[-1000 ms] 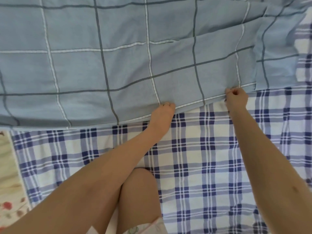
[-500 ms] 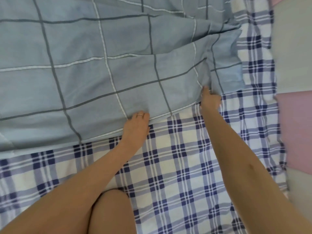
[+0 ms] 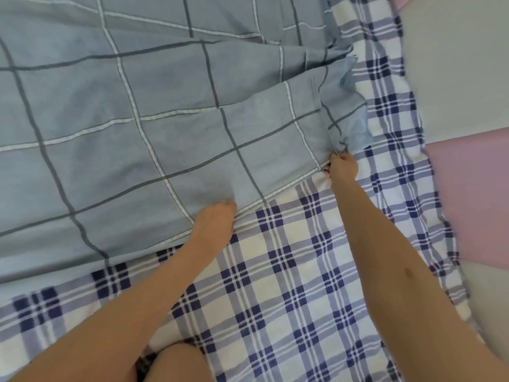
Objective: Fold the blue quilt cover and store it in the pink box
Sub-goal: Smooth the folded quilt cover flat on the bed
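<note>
The blue quilt cover (image 3: 170, 111), checked with grey and white lines, lies spread over the upper left of the bed. My left hand (image 3: 214, 221) grips its near hem with curled fingers; a ring shows on one finger. My right hand (image 3: 343, 168) pinches the hem near the cover's right corner, where the fabric bunches and a lighter inner side shows. The pink box is not in view.
Under the cover lies a white and navy plaid sheet (image 3: 289, 285). Beyond the bed's right edge are grey floor (image 3: 454, 64) and pink panels (image 3: 473, 194). My knee (image 3: 176, 362) shows at the bottom.
The view has swung right, bringing the bed's right edge and the pink and grey panels into sight. My right hand has shifted along the hem to the bunched right corner. My left hand keeps its grip.
</note>
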